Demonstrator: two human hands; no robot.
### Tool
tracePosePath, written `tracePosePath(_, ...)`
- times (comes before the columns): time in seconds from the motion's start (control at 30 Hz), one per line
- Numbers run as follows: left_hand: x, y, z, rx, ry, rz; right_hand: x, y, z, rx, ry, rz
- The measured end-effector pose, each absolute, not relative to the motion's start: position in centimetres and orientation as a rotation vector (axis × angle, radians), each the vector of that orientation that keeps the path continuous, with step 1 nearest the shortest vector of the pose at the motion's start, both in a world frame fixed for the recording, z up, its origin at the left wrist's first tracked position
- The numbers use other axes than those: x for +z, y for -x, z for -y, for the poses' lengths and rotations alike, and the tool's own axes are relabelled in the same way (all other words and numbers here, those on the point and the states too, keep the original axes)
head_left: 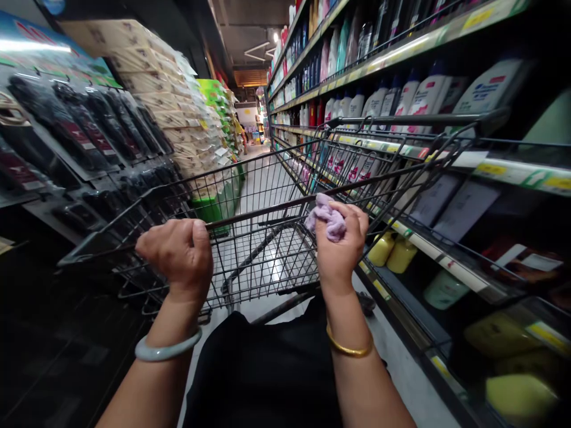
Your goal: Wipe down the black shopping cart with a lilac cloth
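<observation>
A black wire shopping cart stands before me at an angle, its wire basket showing the floor through the mesh. My left hand is closed around the near rim bar of the cart, left of its middle. At the same bar, further right, my right hand is closed on a crumpled lilac cloth. Its fingers are partly hidden, so I cannot tell how firmly they also grip the bar. A thicker dark bar runs across the cart's upper right end, close to the shelves.
Shelves of shampoo bottles line the right side, close to the cart. On the left hang packaged goods, with stacked packs and green packages beyond. A tiled aisle floor runs ahead between them.
</observation>
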State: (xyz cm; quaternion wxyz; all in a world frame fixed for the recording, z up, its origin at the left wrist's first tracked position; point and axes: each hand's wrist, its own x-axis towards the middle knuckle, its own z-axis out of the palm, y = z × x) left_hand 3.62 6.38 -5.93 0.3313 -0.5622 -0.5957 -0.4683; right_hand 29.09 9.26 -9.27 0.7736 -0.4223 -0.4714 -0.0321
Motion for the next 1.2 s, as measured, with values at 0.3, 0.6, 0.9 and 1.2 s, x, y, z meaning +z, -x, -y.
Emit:
tracePosePath(0.3,-4.1,-12.6,-7.4,-1.288,1.806,1.435,-9.3,-27.4,-8.2,-0.018,0.928,1.291)
tracePosePath(0.6,-4.8,-14.7,-9.4,-1.197,1.68,1.471,-9.2,-30.5,-10.2,-0.106,0.999,1.115)
tracePosePath(0.9,-5.1,-14.5,-9.2,-1.169,1.651,1.433,-8.4,-31.3,-10.9,-0.101,0.916,0.969)
tracePosePath(1.2,-5.4,-14.3,-9.3,-1.248,1.711,1.465,-7.6,-27.5,-7.7,0.024,0.943,1.441)
